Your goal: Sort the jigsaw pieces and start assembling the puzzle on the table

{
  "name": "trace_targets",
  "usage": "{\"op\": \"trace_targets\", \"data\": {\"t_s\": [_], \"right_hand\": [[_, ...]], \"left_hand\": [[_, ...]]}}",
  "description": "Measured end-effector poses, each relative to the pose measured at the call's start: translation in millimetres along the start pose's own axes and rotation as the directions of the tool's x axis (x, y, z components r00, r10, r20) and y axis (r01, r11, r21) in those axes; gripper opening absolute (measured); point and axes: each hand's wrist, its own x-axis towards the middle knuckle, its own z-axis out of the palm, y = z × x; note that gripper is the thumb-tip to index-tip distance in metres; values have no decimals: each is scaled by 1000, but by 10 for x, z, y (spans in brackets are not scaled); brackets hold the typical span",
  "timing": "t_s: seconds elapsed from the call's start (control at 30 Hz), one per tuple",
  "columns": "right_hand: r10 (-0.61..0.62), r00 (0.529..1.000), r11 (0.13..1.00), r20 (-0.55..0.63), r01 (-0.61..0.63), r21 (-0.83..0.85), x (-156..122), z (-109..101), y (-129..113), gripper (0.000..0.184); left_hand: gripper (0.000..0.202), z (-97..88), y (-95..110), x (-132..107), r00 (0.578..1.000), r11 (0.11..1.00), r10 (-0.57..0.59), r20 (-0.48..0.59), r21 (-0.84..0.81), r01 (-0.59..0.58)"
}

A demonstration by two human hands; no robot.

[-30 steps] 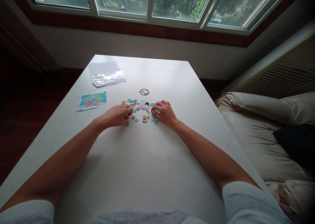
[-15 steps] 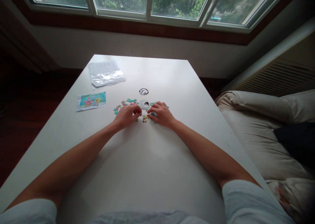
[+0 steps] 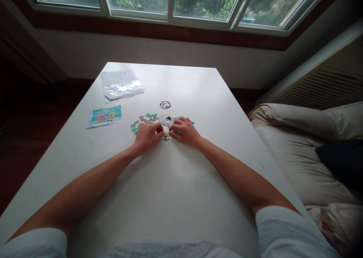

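Observation:
Small teal, pink and yellow jigsaw pieces (image 3: 143,119) lie scattered in the middle of a white table (image 3: 170,182). My left hand (image 3: 147,134) rests on the pieces with its fingers curled, fingertips beside a yellow piece (image 3: 166,136). My right hand (image 3: 185,131) sits just to the right, fingers bent and pinched over teal pieces. The two hands almost touch at the yellow piece. What each fingertip grips is too small to make out. A round silver lid (image 3: 165,119) lies just beyond both hands.
A colourful cartoon picture card (image 3: 104,115) lies to the left. A clear plastic bag on paper (image 3: 121,85) sits at the far left. A second small round disc (image 3: 165,104) lies beyond the lid. A cream sofa (image 3: 306,152) borders the right table edge.
My left hand slid right, toward my right hand, uncovering pieces on the left. My right hand shifted slightly left. Both now meet at the yellow piece.

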Motion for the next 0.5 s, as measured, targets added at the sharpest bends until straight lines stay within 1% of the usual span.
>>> {"op": "trace_targets", "data": {"t_s": [0.23,0.43,0.5], "right_hand": [[3,999,1000,42,-3,-5,0,-39,-45,21],[-28,998,1000,57,28,-5,-3,-37,-49,25],[-33,998,999,56,33,-12,-4,-35,-54,26]], "left_hand": [[14,3,46,-35,999,997,44,27,61,-45],[15,52,13,-43,997,991,77,21,105,-78],[16,52,5,-56,994,985,104,15,134,-105]]}}
